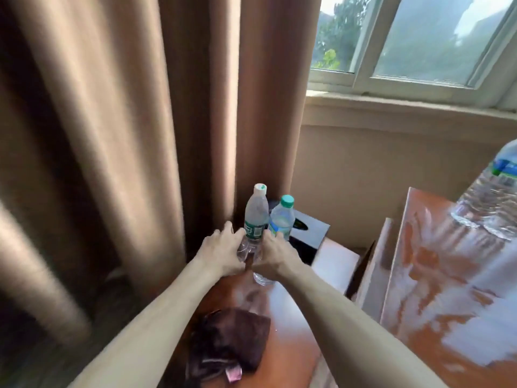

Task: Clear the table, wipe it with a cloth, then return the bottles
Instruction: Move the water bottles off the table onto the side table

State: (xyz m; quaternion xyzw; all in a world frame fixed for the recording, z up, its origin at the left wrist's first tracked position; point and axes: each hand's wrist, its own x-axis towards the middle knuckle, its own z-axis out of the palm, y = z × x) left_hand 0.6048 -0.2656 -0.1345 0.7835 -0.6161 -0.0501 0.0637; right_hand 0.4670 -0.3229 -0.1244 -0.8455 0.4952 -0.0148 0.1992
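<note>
At frame center, both arms reach forward: left hand [222, 249] grips the white-capped bottle [255, 219]; right hand [275, 252] grips the green-capped bottle [282, 219]. Brown cloth [229, 341] lies lower center on the desk [282, 340].

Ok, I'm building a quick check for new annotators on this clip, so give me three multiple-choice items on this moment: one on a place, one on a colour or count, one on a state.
1. Where does the dark cloth lie?
A. on the wooden table, nearer the camera than the bottles
B. on the window sill
C. draped over the black box

2. What colour is the cap of the right-hand bottle of the two between the hands?
A. red
B. green
C. black

3. How do those two bottles stand?
A. both lying flat
B. one upside down
C. both upright, caps on

Answers:
1 A, the cloth sits on the table beneath the forearms.
2 B, its cap is green; the white-capped bottle stands beside it.
3 C, both stand upright and capped, with the left hand and right hand at their sides.
</note>
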